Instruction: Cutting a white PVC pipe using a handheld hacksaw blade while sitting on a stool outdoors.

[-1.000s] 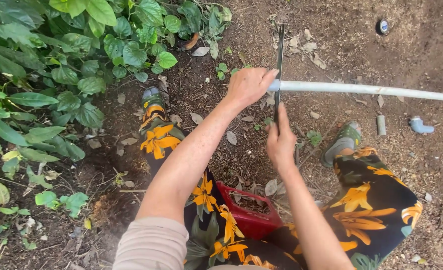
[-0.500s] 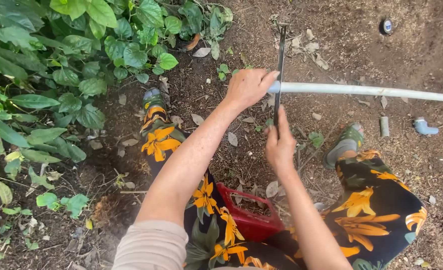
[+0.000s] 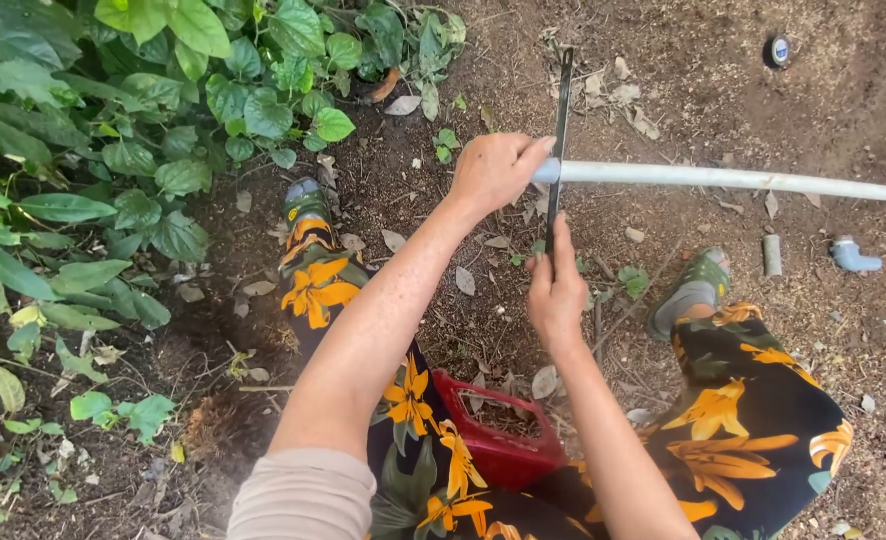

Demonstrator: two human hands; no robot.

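- Leafy green plants (image 3: 113, 150) crowd the far left, leaving little free room on that side.
- A red stool (image 3: 498, 440) sits low between the person's legs, which are in dark trousers with orange flowers.
- The left hand (image 3: 498, 170) is closed around the cut end of a long white pipe (image 3: 743, 178), steadying it just above the bare soil (image 3: 683, 80).
- The pipe runs from that hand off past the right edge; it looks stiff, light and smooth, so likely to slip or roll unless gripped close to the cut, as it is here.
- A thin dark saw blade (image 3: 561, 110) stands nearly upright across the pipe, right beside the left hand's fingers.
- The right hand (image 3: 558, 295) is wrapped around the blade's lower end; the blade looks narrow and springy, best held low and kept straight.
- Right of the hands the ground is open, with dry leaves, a short pipe offcut (image 3: 772, 255) and a grey elbow fitting (image 3: 853, 256) lying near each other.
- A small round cap (image 3: 780, 50) lies well apart, at upper right.
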